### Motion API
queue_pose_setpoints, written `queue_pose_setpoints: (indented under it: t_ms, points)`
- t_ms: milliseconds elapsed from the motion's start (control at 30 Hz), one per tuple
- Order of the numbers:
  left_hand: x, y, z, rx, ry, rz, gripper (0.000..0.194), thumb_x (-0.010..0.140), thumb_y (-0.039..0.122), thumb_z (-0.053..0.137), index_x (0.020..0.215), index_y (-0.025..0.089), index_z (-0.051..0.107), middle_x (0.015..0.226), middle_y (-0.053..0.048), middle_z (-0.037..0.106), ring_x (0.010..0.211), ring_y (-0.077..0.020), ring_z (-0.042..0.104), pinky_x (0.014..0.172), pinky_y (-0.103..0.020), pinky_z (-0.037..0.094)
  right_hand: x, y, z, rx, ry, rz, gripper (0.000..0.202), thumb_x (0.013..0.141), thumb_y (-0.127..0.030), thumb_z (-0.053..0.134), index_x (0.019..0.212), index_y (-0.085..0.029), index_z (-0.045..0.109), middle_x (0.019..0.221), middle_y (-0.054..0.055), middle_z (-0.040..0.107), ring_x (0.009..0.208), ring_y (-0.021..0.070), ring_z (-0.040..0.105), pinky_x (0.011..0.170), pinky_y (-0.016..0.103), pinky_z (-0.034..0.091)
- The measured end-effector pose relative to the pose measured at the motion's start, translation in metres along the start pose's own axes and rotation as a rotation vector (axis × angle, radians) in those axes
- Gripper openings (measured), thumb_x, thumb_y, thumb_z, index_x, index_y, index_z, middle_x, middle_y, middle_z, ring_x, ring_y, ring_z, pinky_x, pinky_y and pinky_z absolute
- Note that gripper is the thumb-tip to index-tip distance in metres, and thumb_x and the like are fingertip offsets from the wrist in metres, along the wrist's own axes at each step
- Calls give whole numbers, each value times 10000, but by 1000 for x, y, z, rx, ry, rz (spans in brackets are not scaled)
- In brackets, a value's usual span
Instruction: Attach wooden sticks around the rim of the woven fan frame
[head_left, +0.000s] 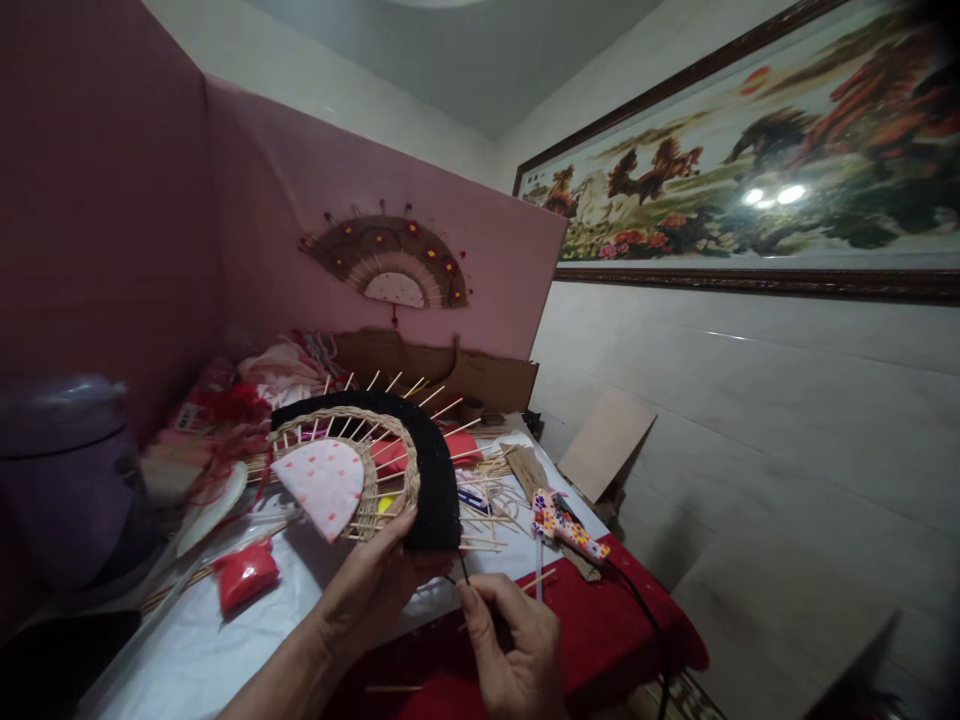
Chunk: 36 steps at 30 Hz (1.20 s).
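Observation:
My left hand [367,585] grips a half-round handmade fan [437,470] by its lower right edge, thumb on the front. The fan has a white centre with pink dots [324,482], woven tan rings, thin sticks spreading outward and a broad black outer band. Below the band's lower right end, my right hand [516,640] pinches a thin black cord [464,572] between thumb and fingers. The cord runs up toward the band's corner; where it joins is hard to make out.
A flower-patterned glue gun [568,528] lies on the right of the table, its cable trailing off the edge. Loose sticks and a blue cutter [474,500] lie behind the fan. A red packet [245,577] is at left. Another fan [390,262] hangs on the pink board.

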<state>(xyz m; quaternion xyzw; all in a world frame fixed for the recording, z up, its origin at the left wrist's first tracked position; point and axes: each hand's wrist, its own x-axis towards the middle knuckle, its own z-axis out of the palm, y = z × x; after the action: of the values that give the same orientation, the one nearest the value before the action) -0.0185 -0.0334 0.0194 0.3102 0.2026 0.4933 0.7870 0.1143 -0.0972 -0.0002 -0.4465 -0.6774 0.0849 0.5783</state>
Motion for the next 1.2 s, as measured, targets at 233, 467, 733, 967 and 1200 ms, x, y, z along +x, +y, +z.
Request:
queue_pose_setpoints:
  t_ms: [233,467,733,967,1200]
  points:
    - [0,0,-1,-29,-16,2,215,806,255,512,974,152,598,853,-81,694,708,-194,642,707,-332,453,10,4,-10,-53,110,12,161,813,-243,490,689,-166,560,525,-26,479,447,83,426,435,192,305]
    - [-1,-1,-3,-24,-19,-1,247,798,254,527,1022,159,569,876,-92,691,709,-204,647,715,-346,450,21,9,-16,-88,150,64,171,797,-265,529,654,-172,519,532,-29,499,474,90,445,454,185,342]
    - [-2,0,0,14,-20,2,245,807,282,509,1003,155,584,907,-94,690,720,-205,649,701,-325,446,29,15,-22,-31,181,160,221,787,-331,540,637,-171,519,511,-34,466,462,91,409,424,192,316]
    - [-2,1,-2,-11,-43,-3,248,813,275,502,1003,143,592,899,-97,695,760,-216,650,731,-334,448,14,18,-16,107,222,310,204,778,-369,540,760,-166,545,590,-4,531,523,117,502,468,194,394]
    - [-3,4,0,-43,-44,-6,228,805,266,515,970,144,614,871,-101,695,758,-213,644,720,-341,457,-9,15,9,132,147,253,222,788,-359,513,683,-177,585,511,-14,501,468,110,464,441,197,347]
